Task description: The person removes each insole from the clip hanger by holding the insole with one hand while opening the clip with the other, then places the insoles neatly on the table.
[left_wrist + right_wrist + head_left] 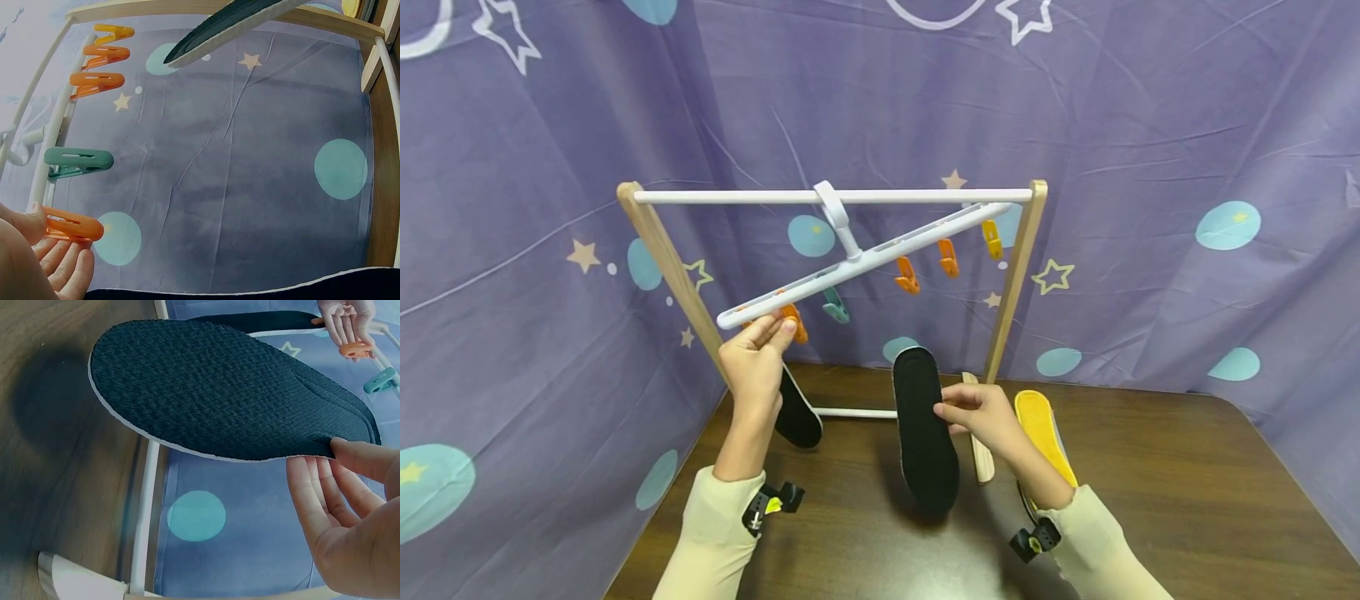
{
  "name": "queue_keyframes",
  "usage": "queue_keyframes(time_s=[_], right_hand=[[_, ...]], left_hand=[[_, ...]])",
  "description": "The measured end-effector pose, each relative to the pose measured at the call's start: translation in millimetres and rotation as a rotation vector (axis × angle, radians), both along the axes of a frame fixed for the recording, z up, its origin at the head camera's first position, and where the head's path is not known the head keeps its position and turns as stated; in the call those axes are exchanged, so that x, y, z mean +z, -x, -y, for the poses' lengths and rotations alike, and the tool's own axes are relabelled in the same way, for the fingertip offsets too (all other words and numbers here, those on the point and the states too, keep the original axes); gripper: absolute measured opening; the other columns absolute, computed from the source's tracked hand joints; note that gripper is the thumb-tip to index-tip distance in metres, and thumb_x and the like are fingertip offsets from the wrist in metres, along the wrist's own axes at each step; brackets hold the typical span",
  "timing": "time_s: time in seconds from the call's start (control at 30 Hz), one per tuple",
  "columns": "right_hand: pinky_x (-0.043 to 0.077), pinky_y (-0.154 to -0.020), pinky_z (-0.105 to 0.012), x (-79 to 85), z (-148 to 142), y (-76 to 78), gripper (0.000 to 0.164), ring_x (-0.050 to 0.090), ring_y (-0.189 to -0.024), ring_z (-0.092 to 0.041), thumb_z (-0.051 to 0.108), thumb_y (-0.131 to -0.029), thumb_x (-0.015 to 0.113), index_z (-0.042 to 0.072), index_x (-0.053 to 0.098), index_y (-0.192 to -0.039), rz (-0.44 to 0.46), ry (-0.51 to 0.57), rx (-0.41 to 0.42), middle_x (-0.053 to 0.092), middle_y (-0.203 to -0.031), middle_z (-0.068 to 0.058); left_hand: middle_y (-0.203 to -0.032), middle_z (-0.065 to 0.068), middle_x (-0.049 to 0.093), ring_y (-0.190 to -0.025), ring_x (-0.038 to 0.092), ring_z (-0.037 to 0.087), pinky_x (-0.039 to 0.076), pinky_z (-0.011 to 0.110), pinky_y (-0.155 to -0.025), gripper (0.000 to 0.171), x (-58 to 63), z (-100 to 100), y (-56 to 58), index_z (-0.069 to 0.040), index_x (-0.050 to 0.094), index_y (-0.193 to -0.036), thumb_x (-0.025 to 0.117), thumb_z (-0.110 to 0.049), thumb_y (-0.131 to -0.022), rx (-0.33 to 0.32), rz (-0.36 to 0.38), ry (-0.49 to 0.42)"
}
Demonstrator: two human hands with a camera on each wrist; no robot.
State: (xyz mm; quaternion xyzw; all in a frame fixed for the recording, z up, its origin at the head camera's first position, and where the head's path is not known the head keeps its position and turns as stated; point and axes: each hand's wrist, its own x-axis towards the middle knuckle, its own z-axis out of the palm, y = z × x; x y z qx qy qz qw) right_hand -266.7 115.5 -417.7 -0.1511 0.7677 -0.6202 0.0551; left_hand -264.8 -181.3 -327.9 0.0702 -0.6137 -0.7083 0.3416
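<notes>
My right hand (985, 412) pinches a black insole (925, 433) by its side edge, thumb on the face and fingers behind. The insole is held upright above the table, and the right wrist view shows its textured face and pale rim. My left hand (755, 360) pinches an orange clip (74, 225) near the lower left end of a white clip hanger (805, 287). That hanger tilts, its right end higher. Another black insole (797, 412) hangs below the left end, partly hidden by my left hand. Further along the hanger are a green clip (835, 306) and several orange and yellow clips.
A wooden-sided rack with a white top rod (730, 197) carries the hanger by its hook (829, 200). On the brown table (1187, 483), a yellow insole (1040, 425) lies to the right, partly behind my right forearm. A patterned purple curtain (1150, 317) hangs behind.
</notes>
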Motion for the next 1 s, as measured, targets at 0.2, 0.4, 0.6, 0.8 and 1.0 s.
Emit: queue_keyframes(time_s=[0.2,0.4,0.6,0.8,1.0], right_hand=[[0.064,-0.073,-0.039,0.0,-10,-1.3,0.029,0.071,-0.080,-0.012,0.006,-0.091,0.075,-0.011,0.070,-0.114,-0.001,-0.002,-0.009,0.075,-0.103,-0.024],[0.064,-0.071,-0.033,-0.5,-17,-2.1,0.030,0.070,-0.080,-0.009,0.006,-0.091,0.075,-0.012,0.070,-0.114,0.030,0.032,-0.020,0.076,-0.100,-0.017],[0.064,-0.073,-0.040,-1.5,-23,-2.2,0.027,0.070,-0.078,-0.008,0.004,-0.091,0.074,-0.014,0.069,-0.111,0.022,0.038,-0.026,0.077,-0.095,-0.011],[0.064,-0.076,-0.043,-0.7,-30,-2.8,0.027,0.072,-0.075,-0.010,0.004,-0.092,0.073,-0.014,0.069,-0.112,0.044,0.035,-0.033,0.077,-0.095,-0.011],[0.064,-0.073,-0.033,0.1,-39,-5.4,0.030,0.071,-0.075,-0.008,0.005,-0.092,0.073,-0.015,0.068,-0.113,0.049,0.022,-0.047,0.077,-0.096,-0.010]], left_hand=[[-0.092,0.005,0.078,-0.076,0.070,-0.003,0.057,0.012,-0.074,0.029,0.9,0,-1.2,0.020,0.067,-0.113,0.074,0.012,-0.085,0.003,-0.013,0.003],[-0.095,0.010,0.078,-0.077,0.070,-0.002,0.058,0.012,-0.075,0.029,1.9,-1,-2.5,0.020,0.067,-0.113,0.074,0.012,-0.085,0.005,-0.012,0.000],[-0.102,0.019,0.076,-0.078,0.070,-0.003,0.057,0.012,-0.074,0.028,2.5,-1,-2.9,0.020,0.068,-0.112,0.074,0.012,-0.085,0.009,-0.017,0.016],[-0.096,0.008,0.078,-0.078,0.070,-0.003,0.057,0.012,-0.075,0.029,1.7,-1,-3.2,0.019,0.068,-0.113,0.073,0.012,-0.086,0.003,-0.009,0.010],[-0.097,0.009,0.078,-0.076,0.069,-0.003,0.057,0.012,-0.074,0.030,1.0,-1,-4.2,0.019,0.068,-0.114,0.073,0.012,-0.085,0.004,-0.008,0.010]])
